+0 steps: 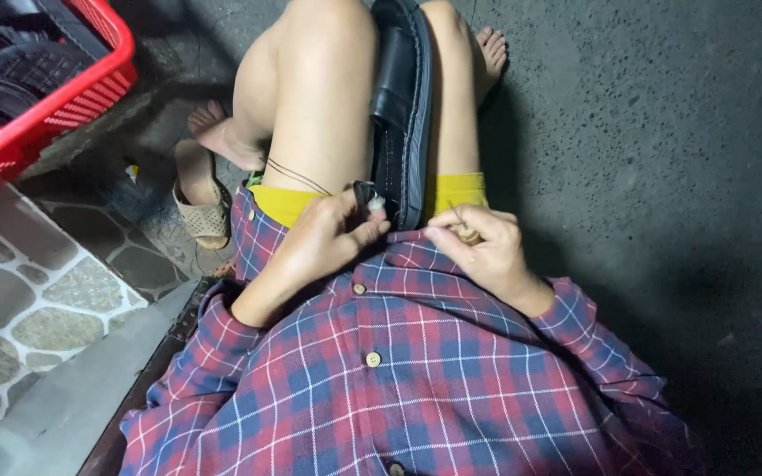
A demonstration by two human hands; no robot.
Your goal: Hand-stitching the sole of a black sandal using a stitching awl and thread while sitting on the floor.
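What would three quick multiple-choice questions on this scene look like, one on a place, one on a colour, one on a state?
1. Where is the black shoe?
A. in the basket
B. between the knees
C. on the tiles

2. What colour is the basket?
A. red
B. green
C. white

3. What is the left hand doing?
A. lying flat on the floor
B. hanging idle
C. pinching the shoe's near end

Answers:
1 B, it stands wedged between both legs.
2 A, its plastic lattice is red.
3 C, its fingertips press the shoe's near end, while the right hand is curled close by.
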